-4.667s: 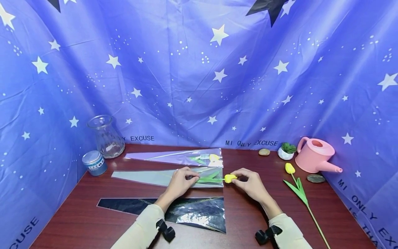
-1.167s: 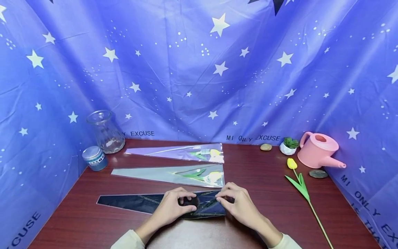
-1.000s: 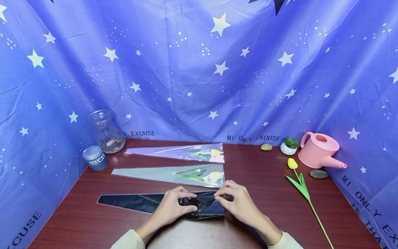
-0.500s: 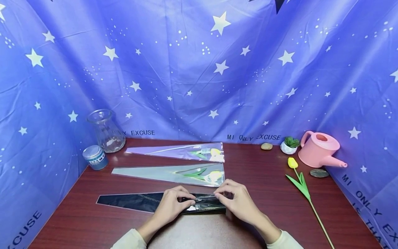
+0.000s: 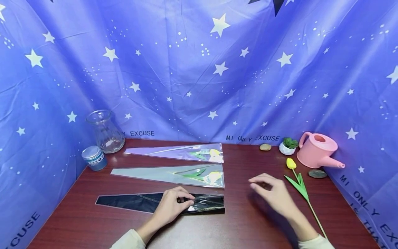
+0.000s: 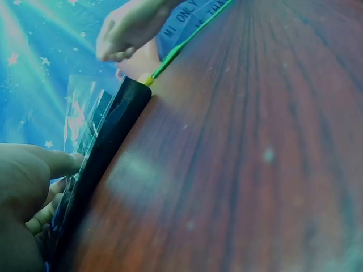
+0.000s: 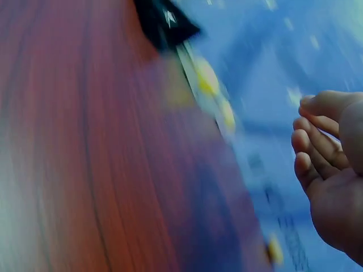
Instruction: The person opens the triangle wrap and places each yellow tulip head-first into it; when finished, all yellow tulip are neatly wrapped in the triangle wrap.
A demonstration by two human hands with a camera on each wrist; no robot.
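A black flower sleeve [image 5: 130, 201] lies nearest the person, its wide right end puffed up and gaping. My left hand [image 5: 172, 204] pinches its clear film between thumb and fingers; in the left wrist view the thumb presses the film beside the raised black edge [image 6: 108, 133]. My right hand [image 5: 275, 193] is in the air over the table, blurred, fingers loosely bent with nothing in them. To its right lies a yellow artificial tulip [image 5: 300, 186] with green leaves and a long stem. A grey sleeve [image 5: 140, 173] and a purple sleeve [image 5: 168, 154] each contain a yellow tulip.
At the back left stand a glass vase [image 5: 109, 138] and a blue jar [image 5: 94, 159]. A pink watering can [image 5: 315, 152], a potted succulent [image 5: 287, 147] and two stones, one pale [image 5: 265, 147] and one dark [image 5: 317, 173], sit at the back right.
Earlier both hands worked a tulip into the grey sleeve, then both held the black sleeve's mouth. Now the right hand has let go and moved right; the left stays on the sleeve.
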